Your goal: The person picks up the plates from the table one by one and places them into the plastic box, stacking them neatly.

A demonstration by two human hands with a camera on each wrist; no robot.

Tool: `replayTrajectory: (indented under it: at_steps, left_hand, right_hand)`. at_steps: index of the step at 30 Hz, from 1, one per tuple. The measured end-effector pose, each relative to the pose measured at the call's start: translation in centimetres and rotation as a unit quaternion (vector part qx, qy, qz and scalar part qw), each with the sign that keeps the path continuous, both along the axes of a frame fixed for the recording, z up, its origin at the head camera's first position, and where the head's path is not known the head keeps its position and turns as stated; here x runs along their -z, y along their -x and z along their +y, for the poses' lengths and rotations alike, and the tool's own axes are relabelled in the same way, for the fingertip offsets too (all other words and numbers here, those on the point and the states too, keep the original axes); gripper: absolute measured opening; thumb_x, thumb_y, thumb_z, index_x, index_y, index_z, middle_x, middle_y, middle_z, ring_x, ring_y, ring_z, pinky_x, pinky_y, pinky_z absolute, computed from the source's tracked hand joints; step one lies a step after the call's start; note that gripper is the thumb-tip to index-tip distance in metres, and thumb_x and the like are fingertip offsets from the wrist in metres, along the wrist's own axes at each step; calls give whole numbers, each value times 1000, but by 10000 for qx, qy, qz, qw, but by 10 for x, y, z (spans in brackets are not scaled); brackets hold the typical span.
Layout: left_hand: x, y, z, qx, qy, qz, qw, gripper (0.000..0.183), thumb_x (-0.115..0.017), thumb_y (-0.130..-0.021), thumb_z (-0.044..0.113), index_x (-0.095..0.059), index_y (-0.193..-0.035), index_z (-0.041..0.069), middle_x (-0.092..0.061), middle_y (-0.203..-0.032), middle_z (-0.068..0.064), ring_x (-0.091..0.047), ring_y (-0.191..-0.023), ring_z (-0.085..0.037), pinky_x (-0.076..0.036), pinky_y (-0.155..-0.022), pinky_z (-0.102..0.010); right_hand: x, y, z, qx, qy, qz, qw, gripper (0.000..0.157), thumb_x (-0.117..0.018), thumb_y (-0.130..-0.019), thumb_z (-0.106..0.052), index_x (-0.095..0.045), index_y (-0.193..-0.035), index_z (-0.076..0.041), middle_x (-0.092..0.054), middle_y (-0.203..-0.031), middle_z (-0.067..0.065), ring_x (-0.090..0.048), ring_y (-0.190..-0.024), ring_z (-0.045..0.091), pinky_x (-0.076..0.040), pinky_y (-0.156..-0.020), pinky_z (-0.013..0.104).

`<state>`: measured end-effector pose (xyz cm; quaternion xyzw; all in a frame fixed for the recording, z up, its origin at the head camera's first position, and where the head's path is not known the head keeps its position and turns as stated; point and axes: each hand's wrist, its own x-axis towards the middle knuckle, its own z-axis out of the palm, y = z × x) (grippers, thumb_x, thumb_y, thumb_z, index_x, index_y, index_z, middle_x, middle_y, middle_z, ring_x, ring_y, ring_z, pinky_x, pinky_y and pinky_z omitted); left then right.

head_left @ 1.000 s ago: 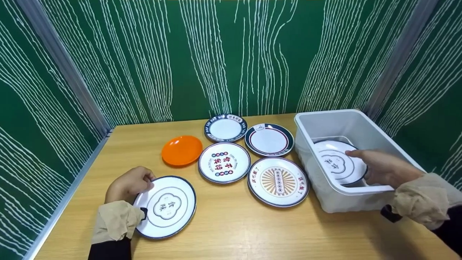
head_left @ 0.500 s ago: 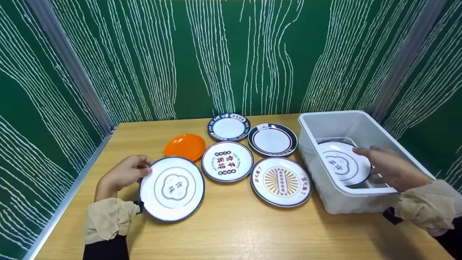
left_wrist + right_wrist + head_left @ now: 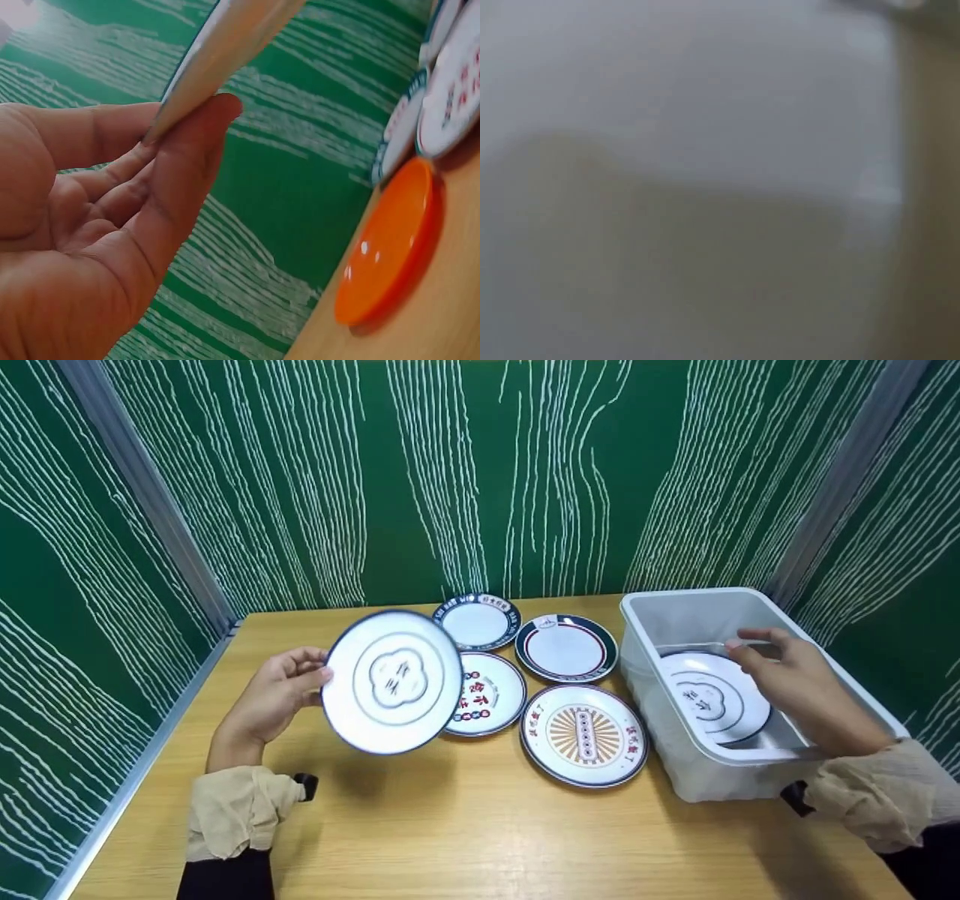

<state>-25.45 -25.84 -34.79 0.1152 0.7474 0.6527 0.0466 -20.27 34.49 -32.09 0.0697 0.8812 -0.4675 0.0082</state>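
Note:
My left hand [image 3: 274, 694] pinches the left rim of a white plate [image 3: 394, 682] with a dark blue edge and a flower-shaped emblem. The plate is raised above the table, tilted toward the head camera. In the left wrist view, thumb and fingers grip the plate [image 3: 225, 56], seen nearly edge-on. My right hand [image 3: 802, 686] hovers over the white plastic bin [image 3: 720, 755], fingers relaxed and holding nothing. Inside the bin lies a similar plate [image 3: 712, 697] with the same emblem. The right wrist view is a blur of grey and brown.
On the table [image 3: 487, 832] lie a blue-rimmed plate [image 3: 478, 622], a green-rimmed plate [image 3: 566, 649], a plate with red lettering [image 3: 495, 697] and a sunburst plate [image 3: 585, 735]. An orange plate [image 3: 390, 244] is hidden behind the raised plate in the head view. Green walls enclose the table.
My left hand has lifted its plate off the table, up and to the right, across the orange plate. My right hand has let go of the plate in the bin and risen slightly.

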Motion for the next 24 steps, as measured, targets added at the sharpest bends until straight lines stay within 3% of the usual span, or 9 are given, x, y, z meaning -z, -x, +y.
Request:
replayTrajectory:
  at_steps: [8,11,13,15,18,20,24]
  left_hand:
    - [-20,-14,29,75,-198,-92,9997,28,-57,-103,5,-50,-129,-3,-57,-115,-16,-61,-98,-24,-61,-85,-34]
    - [-23,-18,41,120,-243,-177,9995,27,-56,-103,3,-50,-130,-2,-56,-116,-17,-60,-98,-26,-62,-85,-35]
    - [-25,-20,50,135,-336,-253,9990,27,-55,-103,3,-50,-129,-2,-55,-116,-17,-60,-98,-26,-62,-85,-36]
    - [-27,-23,58,140,-471,-329,9982,27,-55,-103,2,-50,-129,-2,-55,-115,-17,-60,-98,-26,-62,-85,-36]
    - [-30,-27,70,78,-649,-469,9968,27,-55,-103,1,-49,-129,-2,-55,-114,-16,-60,-97,-26,-62,-85,-36]
    - [-31,-29,77,32,-730,-528,9959,28,-54,-103,0,-48,-130,-2,-56,-113,-16,-60,-97,-26,-62,-85,-35]
    - [-34,-36,90,-45,-963,-592,9936,29,-53,-102,-3,-46,-130,-2,-55,-111,-15,-61,-94,-25,-63,-82,-36]
  right_hand:
    - [-12,-5,-30,-394,-746,1045,9909,76,-42,-106,-55,-30,-157,0,-39,-151,36,-40,-136,56,-40,-107,68]
    - [-16,-7,-43,-579,-774,1295,9869,71,-44,-107,-51,-34,-155,-1,-46,-146,35,-50,-130,52,-54,-97,42]
    - [-18,-8,-53,-729,-693,1351,9857,68,-44,-107,-49,-36,-155,-1,-50,-143,33,-55,-124,49,-54,-87,23]
    - [-19,-9,-63,-879,-577,1406,9845,65,-45,-108,-46,-38,-153,0,-54,-140,32,-60,-118,45,-51,-77,12]
    - [-21,-10,-79,-1027,-448,1392,9839,64,-45,-108,-46,-40,-153,0,-57,-136,29,-62,-114,41,-52,-79,14]
    - [-22,-11,-90,-1083,-369,1307,9848,65,-44,-108,-48,-40,-153,-1,-58,-135,27,-62,-115,41,-57,-88,27]
    - [-23,-14,-112,-1161,-83,1144,9866,69,-45,-105,-54,-39,-154,-5,-57,-136,23,-62,-118,38,-55,-101,46]
